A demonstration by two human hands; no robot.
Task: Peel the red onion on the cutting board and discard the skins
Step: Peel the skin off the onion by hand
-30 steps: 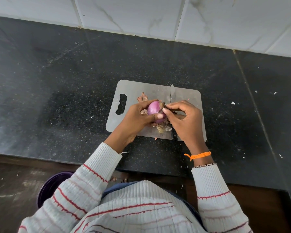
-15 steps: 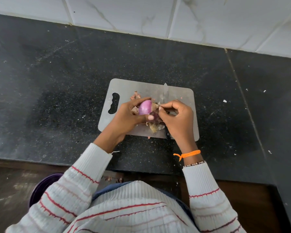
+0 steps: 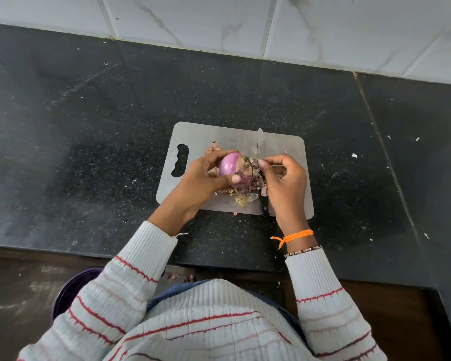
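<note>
Since the earlier frames, more of the red onion is bare and shiny purple on its left side, and the dry brown skins now stand out in a ragged bunch on its right side. The onion is held just above the grey cutting board. The left hand grips it, fingers curled over the far side and the thumb pressed on the near side. The right hand is just beside it and pinches the loose skins between thumb and fingertips (the other fingers are curled in). More peeled skins lie on the board under the grip. A knife lies across the board behind the hands; its middle is hidden, and only the blade tip and dark handle end show.
</note>
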